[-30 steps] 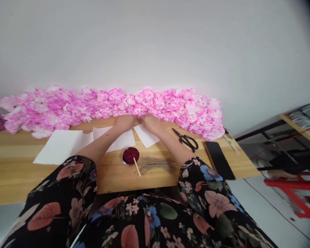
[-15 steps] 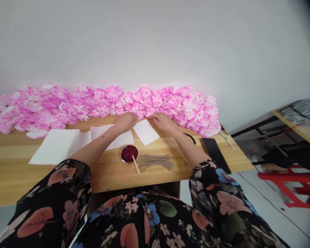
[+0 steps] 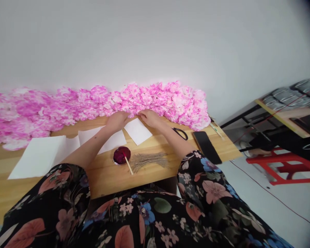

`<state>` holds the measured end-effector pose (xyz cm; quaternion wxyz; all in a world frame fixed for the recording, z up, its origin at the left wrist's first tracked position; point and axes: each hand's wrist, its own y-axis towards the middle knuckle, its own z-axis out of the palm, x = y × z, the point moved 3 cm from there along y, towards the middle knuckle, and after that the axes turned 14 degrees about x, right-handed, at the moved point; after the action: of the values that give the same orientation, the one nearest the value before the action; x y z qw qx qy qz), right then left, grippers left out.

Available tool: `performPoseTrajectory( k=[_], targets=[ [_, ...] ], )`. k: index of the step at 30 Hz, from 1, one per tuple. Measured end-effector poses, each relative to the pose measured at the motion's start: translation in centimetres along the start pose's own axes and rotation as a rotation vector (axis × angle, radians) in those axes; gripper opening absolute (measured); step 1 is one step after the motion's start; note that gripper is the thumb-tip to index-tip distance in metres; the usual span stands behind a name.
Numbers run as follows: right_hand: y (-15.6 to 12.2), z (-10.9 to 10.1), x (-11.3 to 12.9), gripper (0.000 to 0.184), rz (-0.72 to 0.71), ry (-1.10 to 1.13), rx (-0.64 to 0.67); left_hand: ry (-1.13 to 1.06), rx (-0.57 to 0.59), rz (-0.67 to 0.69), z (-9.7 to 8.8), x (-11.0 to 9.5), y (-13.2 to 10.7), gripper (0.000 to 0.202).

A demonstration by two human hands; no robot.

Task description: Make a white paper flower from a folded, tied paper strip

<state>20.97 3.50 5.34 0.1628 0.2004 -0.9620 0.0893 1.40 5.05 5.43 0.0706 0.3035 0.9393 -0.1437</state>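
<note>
A long row of ruffled pink-and-white artificial flowers (image 3: 90,100) lies along the back of the wooden table. At its front edge are my left hand (image 3: 118,120) and my right hand (image 3: 150,118), close together with fingers bent in a pinch. Pink petals show between the fingertips, which hide the exact grip. Just below the hands lies a small stack of white paper (image 3: 138,131). Under my left forearm, larger white sheets (image 3: 38,155) are spread with fold lines. Nearer me sits a small dish of dark red liquid (image 3: 122,155) with a wooden stick (image 3: 128,166) resting in it.
A bundle of thin brown stems (image 3: 151,161) lies beside the dish. Black-handled scissors (image 3: 180,133), partly hidden by my right arm, and a dark phone (image 3: 207,147) are to the right. A thin brush (image 3: 217,131) rests near the table's right end. Beyond stands a red stool (image 3: 284,168).
The view has turned slightly right, so the table and its things sit farther left. Both hands stay at the flowers' front edge, with fingertips a little closer together.
</note>
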Motion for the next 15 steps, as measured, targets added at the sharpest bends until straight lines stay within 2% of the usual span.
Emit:
performPoseTrajectory(
  k=[4, 8, 11, 15],
  targets=[
    [-2.6, -1.1, -2.4, 0.035, -0.029, 0.009, -0.04, -0.016, -0.003, -0.02, -0.4, 0.3, -2.4, 0.046],
    [-5.0, -2.2, -5.9, 0.034, 0.155, -0.038, -0.015, 0.028, -0.025, -0.104, -0.4, 2.2, -5.4, 0.049],
    [-5.0, -2.3, -7.3, 0.035, 0.237, -0.068, 0.024, 0.019, -0.042, -0.094, -0.2, 3.5, -7.4, 0.051],
    [-3.7, -2.2, -7.7, 0.035, 0.221, -0.094, 0.028, -0.003, -0.065, -0.046, -0.1, 4.6, -9.8, 0.051]
  ],
)
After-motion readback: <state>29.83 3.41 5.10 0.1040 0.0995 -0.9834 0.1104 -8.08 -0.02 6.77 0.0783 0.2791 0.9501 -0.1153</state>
